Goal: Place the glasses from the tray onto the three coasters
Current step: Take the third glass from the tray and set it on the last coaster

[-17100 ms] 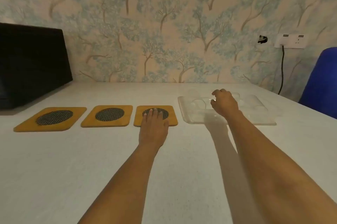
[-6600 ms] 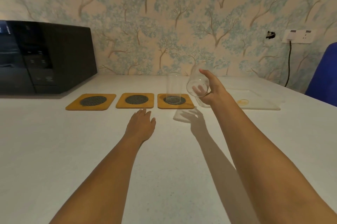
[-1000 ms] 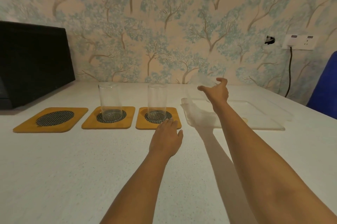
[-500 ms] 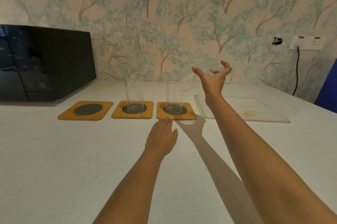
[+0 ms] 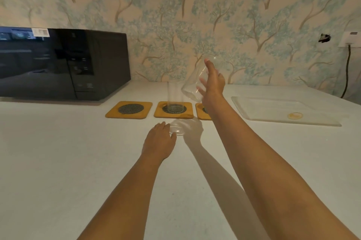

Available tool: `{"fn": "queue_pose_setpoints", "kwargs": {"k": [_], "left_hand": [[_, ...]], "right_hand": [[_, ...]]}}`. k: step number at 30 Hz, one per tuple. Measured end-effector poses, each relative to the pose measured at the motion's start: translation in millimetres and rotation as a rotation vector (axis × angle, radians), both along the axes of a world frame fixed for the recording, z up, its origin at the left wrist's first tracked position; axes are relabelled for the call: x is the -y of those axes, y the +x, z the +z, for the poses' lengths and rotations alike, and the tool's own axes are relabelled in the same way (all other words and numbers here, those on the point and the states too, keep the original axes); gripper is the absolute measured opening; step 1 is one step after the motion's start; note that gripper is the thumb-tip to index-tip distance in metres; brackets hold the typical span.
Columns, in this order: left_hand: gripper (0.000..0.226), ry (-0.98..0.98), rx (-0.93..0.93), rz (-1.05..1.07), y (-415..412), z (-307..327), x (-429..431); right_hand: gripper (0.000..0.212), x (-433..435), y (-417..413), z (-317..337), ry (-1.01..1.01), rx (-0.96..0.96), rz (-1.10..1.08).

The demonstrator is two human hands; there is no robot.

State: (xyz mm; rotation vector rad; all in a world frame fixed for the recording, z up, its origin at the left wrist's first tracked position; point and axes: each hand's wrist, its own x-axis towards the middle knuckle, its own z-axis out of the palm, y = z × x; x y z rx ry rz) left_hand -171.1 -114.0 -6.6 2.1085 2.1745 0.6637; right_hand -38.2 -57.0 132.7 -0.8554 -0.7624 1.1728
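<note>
Head view: right hand (image 5: 212,85) grips tilted glass (image 5: 195,81), carrying it toward vacant left coaster (image 5: 129,109); left hand (image 5: 159,140) rests flat, empty.

The glass (image 5: 192,83) looks clear and shiny. The coasters (image 5: 129,110) look like smooth wood with dark mesh in the middle. The tray (image 5: 273,110) is clear plastic. The microwave (image 5: 58,63) is glossy black. The table (image 5: 58,161) is matt white.

1. One head view, set above the near edge of the table (image 5: 58,161), looking forward and down
2. It faces the wall (image 5: 195,15) across the table
3. Forearms run close below; coasters (image 5: 129,109) sit mid-distance
</note>
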Motion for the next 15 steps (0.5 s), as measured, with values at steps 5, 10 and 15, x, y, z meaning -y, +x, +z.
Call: {"fn": "queue_pose_setpoints", "kwargs": {"k": [5,10,15], "left_hand": [[0.053,-0.02,-0.006,0.074,-31.4,0.5,6.0],[0.052,-0.018,-0.004,0.149,-55.6,2.5,7.9],[0.054,-0.017,0.004,0.191,-72.6,3.3,3.3]], "right_hand": [[0.079,7.7,-33.7,4.5,-0.078,-0.111,0.245],[0.08,5.3,-58.3,4.9,-0.156,-0.085,0.428],[0.082,0.6,-79.4,9.2,-0.235,-0.055,0.63]]}}
